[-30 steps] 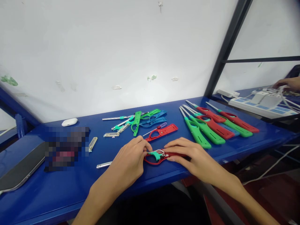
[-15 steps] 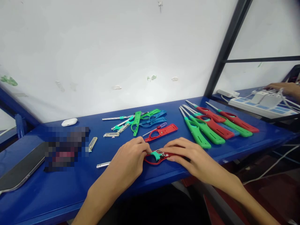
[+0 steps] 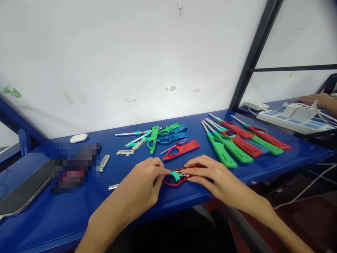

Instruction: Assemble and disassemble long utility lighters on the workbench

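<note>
On blue table (image 3: 68,211); left hand (image 3: 140,181), right hand (image 3: 214,172); each grip pinching red casing (image 3: 181,182)

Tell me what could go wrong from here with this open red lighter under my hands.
Thin wires lie exposed in the open red shell beside your right hand, so they might snag.
The green trigger sits there with no cover half over it, so it could slip out if your left hand jogs it.
The other red half lies loose just beyond, and a nudge might push it against the screwdriver behind it.
</note>
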A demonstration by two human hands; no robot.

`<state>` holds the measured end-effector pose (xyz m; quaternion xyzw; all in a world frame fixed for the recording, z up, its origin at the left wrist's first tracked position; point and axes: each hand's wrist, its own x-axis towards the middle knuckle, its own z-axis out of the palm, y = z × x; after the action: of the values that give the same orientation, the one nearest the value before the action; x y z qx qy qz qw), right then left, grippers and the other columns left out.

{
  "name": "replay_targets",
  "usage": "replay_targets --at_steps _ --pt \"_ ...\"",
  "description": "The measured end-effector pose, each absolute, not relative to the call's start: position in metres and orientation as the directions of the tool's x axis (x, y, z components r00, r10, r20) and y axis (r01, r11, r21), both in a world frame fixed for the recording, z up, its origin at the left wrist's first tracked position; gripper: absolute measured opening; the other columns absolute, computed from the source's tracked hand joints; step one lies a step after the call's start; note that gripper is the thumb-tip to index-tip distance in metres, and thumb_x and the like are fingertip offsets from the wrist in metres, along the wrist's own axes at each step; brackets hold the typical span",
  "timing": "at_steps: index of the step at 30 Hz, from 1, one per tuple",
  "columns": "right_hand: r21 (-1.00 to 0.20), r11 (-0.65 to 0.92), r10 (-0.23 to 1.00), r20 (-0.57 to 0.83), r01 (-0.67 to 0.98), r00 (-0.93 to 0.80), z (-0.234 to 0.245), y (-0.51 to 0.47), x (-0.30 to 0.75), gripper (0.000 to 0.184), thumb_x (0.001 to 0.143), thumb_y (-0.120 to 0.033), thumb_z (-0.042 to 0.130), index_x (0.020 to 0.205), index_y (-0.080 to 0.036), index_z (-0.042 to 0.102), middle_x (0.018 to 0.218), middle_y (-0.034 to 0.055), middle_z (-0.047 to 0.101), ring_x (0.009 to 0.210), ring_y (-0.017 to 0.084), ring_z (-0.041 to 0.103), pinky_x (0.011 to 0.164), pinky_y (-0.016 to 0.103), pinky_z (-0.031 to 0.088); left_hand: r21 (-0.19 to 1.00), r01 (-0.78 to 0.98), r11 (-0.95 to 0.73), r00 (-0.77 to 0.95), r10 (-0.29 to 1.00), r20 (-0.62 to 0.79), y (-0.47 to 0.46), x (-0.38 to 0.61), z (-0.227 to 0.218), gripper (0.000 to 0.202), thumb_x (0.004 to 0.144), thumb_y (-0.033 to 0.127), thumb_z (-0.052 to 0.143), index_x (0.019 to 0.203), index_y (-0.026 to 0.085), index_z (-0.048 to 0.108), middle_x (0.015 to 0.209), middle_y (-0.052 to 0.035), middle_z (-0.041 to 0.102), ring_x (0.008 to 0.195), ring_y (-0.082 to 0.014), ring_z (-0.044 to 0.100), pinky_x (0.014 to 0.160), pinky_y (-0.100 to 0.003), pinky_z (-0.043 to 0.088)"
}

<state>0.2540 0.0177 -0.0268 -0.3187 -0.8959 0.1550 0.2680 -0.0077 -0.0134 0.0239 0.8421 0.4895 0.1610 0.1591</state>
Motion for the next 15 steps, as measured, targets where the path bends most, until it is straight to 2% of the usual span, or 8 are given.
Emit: replay_targets --at_steps 4,10,15 --pt "-0.457 0.743 0.660 0.379 0.489 -0.648 -0.0267 0.0169 0.2535 0.031 0.109 -0.032 0.053 0.135 -0.033 0.070 0.129 0.0032 0.068 0.119 0.019 0.062 0.105 0.033 0.050 0.423 0.770 -0.478 0.483 0.870 0.102 -0.0155 -0.0081 0.0243 0.038 0.103 0.008 0.047 0.106 0.028 0.079 0.105 -0.0026 0.068 0.095 -0.0204 0.065 0.091 -0.037 0.050" --pt "-0.473 0.736 0.667 0.380 0.485 -0.641 -0.0251 0.0161 0.2517 0.031 0.109 -0.030 0.053 0.137 -0.035 0.067 0.129 0.0003 0.068 0.121 0.017 0.062 0.107 0.031 0.050 0.424 0.776 -0.467 0.460 0.879 0.126 -0.0169 -0.0092 0.0202 0.034 0.107 0.015 0.047 0.116 0.030 0.076 0.112 -0.0025 0.069 0.106 -0.0222 0.065 0.097 -0.039 0.050" --pt "-0.480 0.717 0.696 0.441 0.506 -0.567 -0.0286 0.0152 0.2545 0.033 0.106 -0.035 0.061 0.139 -0.039 0.061 0.137 -0.0021 0.067 0.127 0.017 0.063 0.110 0.032 0.050 0.398 0.773 -0.493 0.479 0.866 0.143 -0.0220 -0.0084 0.0217 0.032 0.108 0.017 0.047 0.119 0.029 0.074 0.114 -0.0033 0.070 0.107 -0.0225 0.067 0.097 -0.039 0.052"
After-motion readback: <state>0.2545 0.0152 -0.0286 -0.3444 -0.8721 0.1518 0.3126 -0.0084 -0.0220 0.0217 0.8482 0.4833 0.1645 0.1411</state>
